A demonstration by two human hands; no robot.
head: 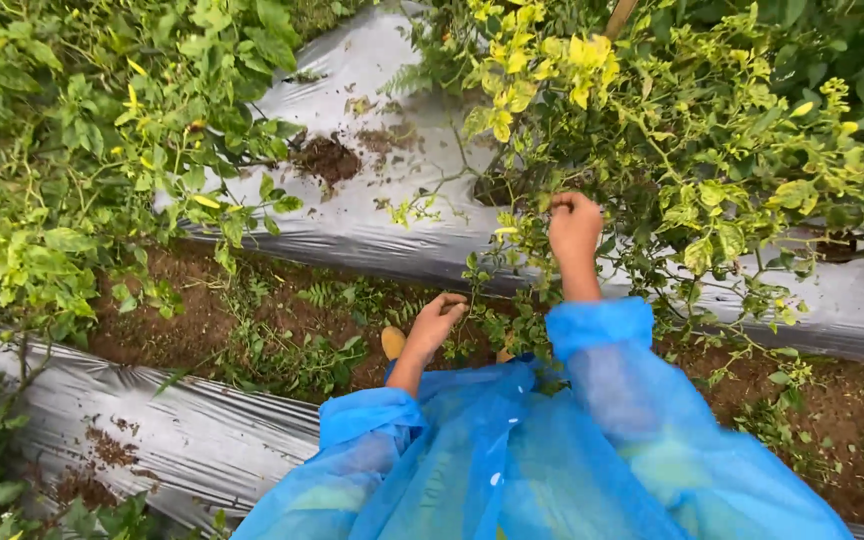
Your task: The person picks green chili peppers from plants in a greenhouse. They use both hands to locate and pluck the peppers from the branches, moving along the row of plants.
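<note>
My right hand (574, 226) reaches forward into a bushy plant (672, 140) with green and yellowing leaves, fingers closed around a thin stem near its base. Whether it holds anything else is hidden by leaves. My left hand (437, 320) hangs lower over the soil furrow, fingers curled, with a small green sprig at the fingertips; I cannot tell if it grips it. Both arms wear blue translucent raincoat sleeves (592, 400).
Grey plastic mulch (372, 210) covers the raised bed ahead, and another strip of mulch (182, 440) lies at lower left. A brown soil furrow (242, 320) with weeds runs between them. Dense leafy plants (62, 150) crowd the left. A yellow shoe tip (393, 341) shows below.
</note>
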